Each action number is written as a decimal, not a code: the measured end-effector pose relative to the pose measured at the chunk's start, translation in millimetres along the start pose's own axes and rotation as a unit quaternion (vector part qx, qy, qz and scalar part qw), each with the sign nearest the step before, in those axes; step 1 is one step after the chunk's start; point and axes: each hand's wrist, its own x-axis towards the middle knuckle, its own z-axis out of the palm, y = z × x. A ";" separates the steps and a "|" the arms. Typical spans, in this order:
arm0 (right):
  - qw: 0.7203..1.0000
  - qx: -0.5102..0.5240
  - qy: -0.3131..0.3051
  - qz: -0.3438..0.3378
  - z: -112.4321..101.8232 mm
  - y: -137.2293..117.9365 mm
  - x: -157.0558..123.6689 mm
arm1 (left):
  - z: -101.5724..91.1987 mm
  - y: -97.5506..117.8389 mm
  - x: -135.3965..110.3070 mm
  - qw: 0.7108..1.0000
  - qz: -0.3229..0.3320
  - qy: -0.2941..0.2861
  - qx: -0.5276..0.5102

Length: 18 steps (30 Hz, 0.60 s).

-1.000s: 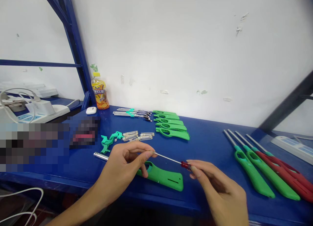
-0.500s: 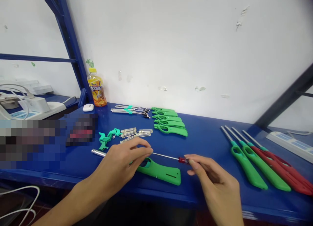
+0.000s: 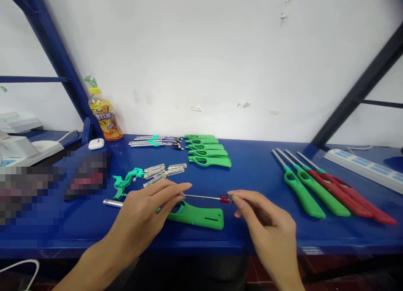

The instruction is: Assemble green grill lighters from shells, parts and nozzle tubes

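Observation:
A green lighter body point(image 3: 197, 216) with a metal nozzle tube point(image 3: 112, 203) lies near the table's front edge. My left hand point(image 3: 147, 209) rests on it, fingers pinched at the tip of a thin screwdriver shaft point(image 3: 201, 197). My right hand point(image 3: 262, 224) is closed on the screwdriver's red handle point(image 3: 226, 199), most of which is hidden by the fingers.
On the blue table point(image 3: 252, 173) lie several finished green and red lighters point(image 3: 317, 190) at the right, green shells point(image 3: 206, 150) and metal tubes point(image 3: 155, 141) at the back, small clear and teal parts point(image 3: 147, 173), a drink bottle point(image 3: 105, 114), and a power strip point(image 3: 362, 165).
The view has shifted right and slightly down, so everything sits further left in frame. Both hands keep the same hold on the screwdriver and lighter body.

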 end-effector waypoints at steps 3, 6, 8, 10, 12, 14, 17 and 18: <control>0.995 0.027 0.091 -0.021 1.1 -0.8 -1.8 | 11.7 10.1 4.4 0.999 0.030 0.006 -0.025; 0.979 0.058 0.192 -0.039 -0.5 -4.3 -0.1 | 29.2 24.0 9.6 0.997 0.037 0.006 -0.068; 0.968 0.070 0.232 -0.057 -3.5 -9.5 2.9 | 40.3 33.7 13.3 0.995 0.029 0.004 -0.098; 0.963 0.076 0.249 -0.075 -6.7 -17.3 6.8 | 48.8 42.1 16.5 0.992 0.026 -0.002 -0.122; 0.965 0.065 0.236 -0.094 -7.9 -26.5 11.3 | 54.2 48.0 18.4 0.991 0.030 -0.010 -0.132; 0.976 0.023 0.185 -0.112 -6.6 -34.9 16.5 | 57.0 51.0 18.9 0.991 0.037 -0.011 -0.129; 0.983 -0.026 0.108 -0.149 -0.6 -42.5 26.0 | 57.9 52.0 17.9 0.992 0.034 0.000 -0.122; 0.982 -0.026 0.090 -0.162 1.8 -43.6 29.0 | 57.8 51.9 17.4 0.992 0.031 0.005 -0.123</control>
